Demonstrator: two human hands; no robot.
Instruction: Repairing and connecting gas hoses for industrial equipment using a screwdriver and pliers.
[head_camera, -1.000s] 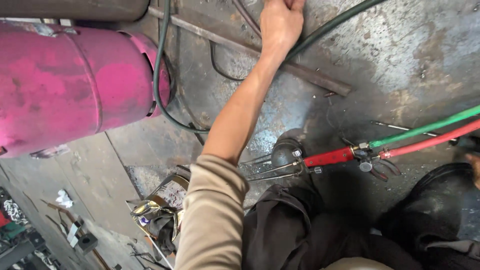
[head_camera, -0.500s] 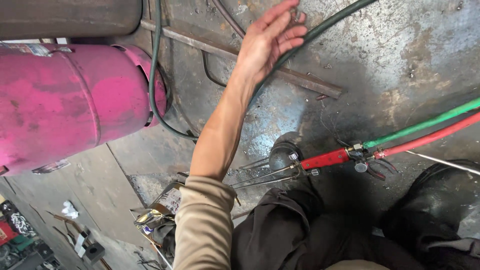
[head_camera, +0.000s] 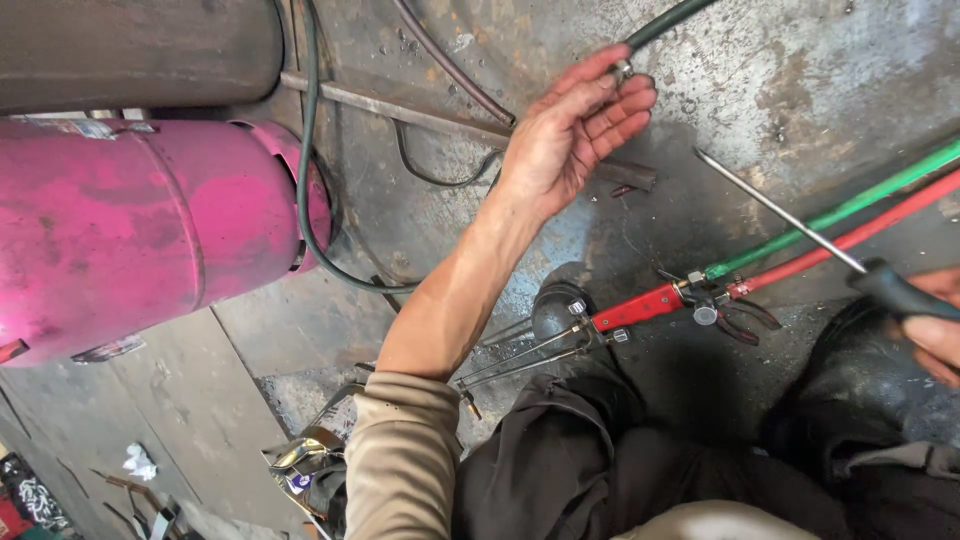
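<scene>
Carefully, my left hand (head_camera: 565, 140) pinched the dark hose (head_camera: 668, 18) end; right hand (head_camera: 935, 325) gripped the screwdriver (head_camera: 800, 225), tip best kept low.

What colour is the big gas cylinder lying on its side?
The gas cylinder is bright pink, scuffed and grimy, seen in the head view.

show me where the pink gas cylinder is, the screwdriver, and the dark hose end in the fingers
pink gas cylinder (head_camera: 130, 235), head view, middle of its side wall.
screwdriver (head_camera: 775, 210), head view, middle of its metal shaft.
dark hose end (head_camera: 660, 22), head view, hose just above the left hand's fingertips.
</scene>
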